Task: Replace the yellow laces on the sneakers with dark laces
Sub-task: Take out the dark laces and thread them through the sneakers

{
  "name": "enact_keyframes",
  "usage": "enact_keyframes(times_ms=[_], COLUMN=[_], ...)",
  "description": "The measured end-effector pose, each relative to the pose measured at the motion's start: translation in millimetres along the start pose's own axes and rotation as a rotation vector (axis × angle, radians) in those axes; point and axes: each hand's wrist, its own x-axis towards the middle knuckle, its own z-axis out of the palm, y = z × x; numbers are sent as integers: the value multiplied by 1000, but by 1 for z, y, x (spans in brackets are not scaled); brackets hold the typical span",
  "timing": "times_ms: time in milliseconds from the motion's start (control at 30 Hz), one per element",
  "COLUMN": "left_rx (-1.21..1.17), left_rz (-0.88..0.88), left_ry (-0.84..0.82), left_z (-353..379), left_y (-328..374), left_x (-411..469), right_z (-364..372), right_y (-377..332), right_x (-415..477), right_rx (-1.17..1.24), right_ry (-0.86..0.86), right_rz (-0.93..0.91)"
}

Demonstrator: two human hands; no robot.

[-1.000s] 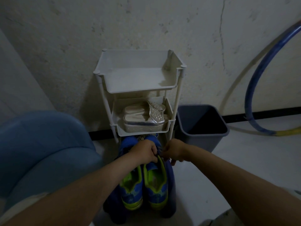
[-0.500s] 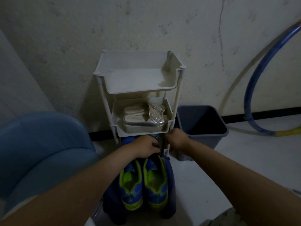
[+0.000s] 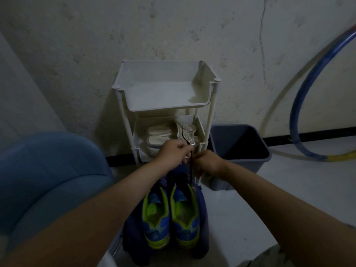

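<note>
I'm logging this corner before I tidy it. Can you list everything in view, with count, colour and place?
sneakers: two, blue with yellow-green lining, side by side on the cloth in front of the rack
dark lace: one, dark, rising from the right-side sneaker to the hands
cloth: one, dark blue, under the sneakers
rack: one, white, tiered, against the wall
sandals: one pair, silvery white, on the rack's middle tray
bin: one, grey-blue, on the floor right of the rack
hoop: one, blue with a yellow stretch, leaning on the wall at right
rounded object: one, blue, at left; I cannot tell what it is
left hand: grips the lace's top
right hand: fingers curled at the lace, beside the left
</note>
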Motion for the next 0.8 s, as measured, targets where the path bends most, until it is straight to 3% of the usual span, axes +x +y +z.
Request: enact_keyframes(times_ms=[100,300,500,633,800], left_rx=[-217,-225,161,336,398], left_rz=[8,-8,-117,-97,-76], left_ry=[86,58,-207,-425,-401], left_z=[-11,-19,-16,-11,-5], left_y=[11,8,-7,-18,-24], left_x=[2,2,0,-3,-2], right_z=[4,2,-4,0,-2], right_y=[5,0,-12,-10,-10], right_x=[-1,-3,-5,0,4], right_rx=[-93,-60,164,263,278], right_ry=[-128,-80,161,173,200], right_rz=[3,-25,-216,-273,-286])
